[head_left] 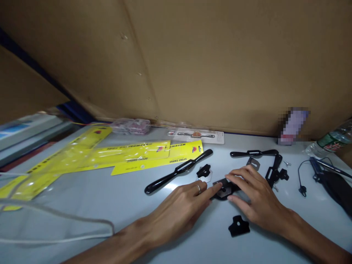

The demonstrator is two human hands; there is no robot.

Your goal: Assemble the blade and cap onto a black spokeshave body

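Left hand (183,201) and right hand (255,196) are together gripping a shave (220,198), blade (226,191) laid on, while a cap (238,230) and three other shaves (160,183) (seemingly bladeless) are lying unfitted.

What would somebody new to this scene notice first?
Probably the bright yellow cards, spread over the left side of the table. Next, right of center, the left hand and right hand meet at a black tool. Beyond the left hand, a glossy two-handled frame lies diagonally.
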